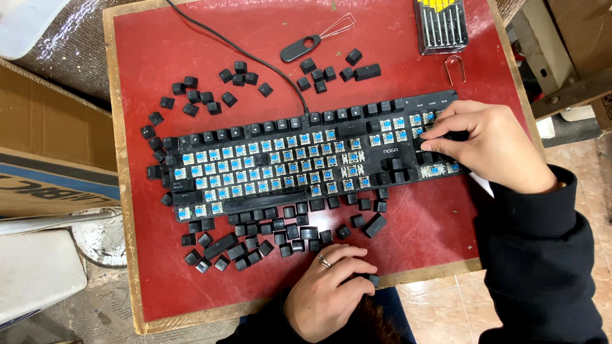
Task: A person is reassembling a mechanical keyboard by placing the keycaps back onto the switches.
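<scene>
Head view: your right hand [488, 143] is pressing fingers together on the keyboard [306, 159], left hand [328, 286] is pinching a keycap [371, 279], likely light, rigid, best gripped at its sides.

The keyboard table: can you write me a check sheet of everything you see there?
Surface: red board with a worn wooden edge, resting on something below.
Job's things: black keyboard with most keycaps off, blue switches showing; loose keycaps heaped in front and more keycaps behind.
Clutter: wire keycap puller, metal clip tool, screwdriver set.
Hands: right hand presses on the keyboard's right end; left hand, wearing a ring, pinches one keycap at the front edge.
Cables: black cable runs from the keyboard's back off the top.
Surroundings: cardboard box left, tiled floor below.
</scene>
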